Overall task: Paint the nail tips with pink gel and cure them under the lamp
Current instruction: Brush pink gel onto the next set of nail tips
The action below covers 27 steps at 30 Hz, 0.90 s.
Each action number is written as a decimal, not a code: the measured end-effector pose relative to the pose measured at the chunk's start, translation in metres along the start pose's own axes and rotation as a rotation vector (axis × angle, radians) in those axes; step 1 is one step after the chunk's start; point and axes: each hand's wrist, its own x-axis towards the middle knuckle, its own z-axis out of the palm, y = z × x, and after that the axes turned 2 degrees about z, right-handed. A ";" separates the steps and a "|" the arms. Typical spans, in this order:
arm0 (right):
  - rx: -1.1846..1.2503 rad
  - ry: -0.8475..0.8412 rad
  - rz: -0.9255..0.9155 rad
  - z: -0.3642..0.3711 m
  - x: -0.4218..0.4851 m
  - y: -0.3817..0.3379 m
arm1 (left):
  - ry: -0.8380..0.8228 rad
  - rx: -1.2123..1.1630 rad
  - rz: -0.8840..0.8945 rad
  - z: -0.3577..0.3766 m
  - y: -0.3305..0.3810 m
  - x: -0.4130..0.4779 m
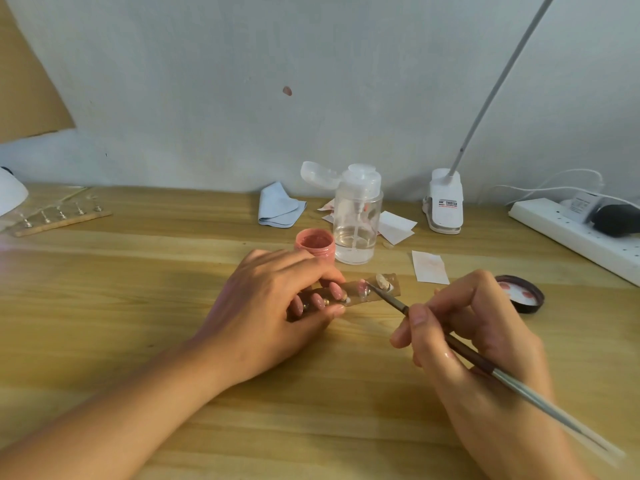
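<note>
Your left hand (pixel 273 299) lies palm down on the wooden counter (pixel 138 306). Its thumb and curled fingers pinch one end of a thin, translucent brownish strip (pixel 349 294). The strip sticks out to the right, low over the wood. It carries small oval nail tips: a glossy pink one (pixel 362 284) and, at the far end, a pale, matte beige one (pixel 382 281). More pink ovals show between your fingers, but I cannot tell whether they are tips or your own nails.

Your right hand (pixel 460 327) is curled round a slim brush (pixel 519 388) in a pen grip. The brush handle runs from dark brown to pale silver, and its fine point sits at the strip between the pink and beige tips.

Just behind your left hand stands the round pink gel pot (pixel 315 244), open, with smooth gel inside. Its dark lid (pixel 519 293) lies upturned beyond your right hand, smeared pink on the white liner.

Touching the pot is a clear plastic pump bottle (pixel 356 220) holding a little clear liquid, its cap flipped back. A folded pale blue cloth (pixel 278 206) and flat white paper wipes (pixel 429 267) lie nearby. A white clip base (pixel 445 202) with a thin grey rod sits by the wall, and a white power strip (pixel 571 233) lies at the right. Far left lies a second wooden strip (pixel 59 220) studded with small metal stands.
</note>
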 end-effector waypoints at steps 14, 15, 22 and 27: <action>-0.050 0.030 -0.055 -0.001 -0.002 0.000 | -0.024 0.006 -0.010 0.000 0.000 0.001; -0.044 0.016 -0.053 -0.001 -0.001 0.000 | -0.036 0.004 -0.016 0.000 0.000 0.001; -0.077 -0.169 0.050 -0.002 0.016 0.004 | -0.061 -0.030 -0.102 -0.001 0.001 0.002; 0.127 -0.021 0.002 -0.006 0.005 -0.008 | -0.079 -0.073 -0.132 0.000 -0.001 0.003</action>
